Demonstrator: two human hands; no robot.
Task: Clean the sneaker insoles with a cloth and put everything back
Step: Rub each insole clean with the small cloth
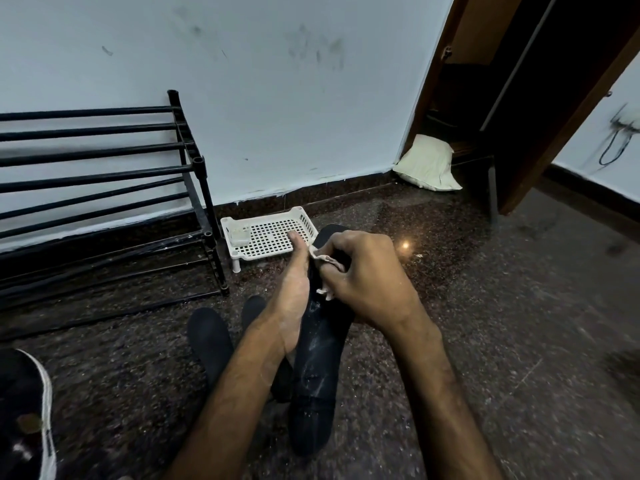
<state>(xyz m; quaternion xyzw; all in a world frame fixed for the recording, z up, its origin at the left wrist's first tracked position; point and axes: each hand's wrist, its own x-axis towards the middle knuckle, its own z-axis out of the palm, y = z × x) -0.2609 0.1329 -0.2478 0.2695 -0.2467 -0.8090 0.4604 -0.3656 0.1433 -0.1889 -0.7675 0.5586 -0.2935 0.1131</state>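
A long black insole [317, 362] with pale smears is held up over the floor in front of me. My left hand [294, 289] supports it from the left side, thumb pointing up along its edge, fingers hidden behind it. My right hand [363, 278] grips a small pale cloth [323, 268] and presses it against the insole's upper half. A second black insole [209, 337] lies flat on the floor to the left. A black sneaker with a white rim [26, 410] shows at the bottom left edge.
A white perforated plastic tray [266, 237] on short legs stands by the wall, with a small clear box in it. A black metal shoe rack [104, 188] fills the left. A pale pillow [427, 164] lies in the corner by a wooden door [554, 133]. The floor is dark speckled stone.
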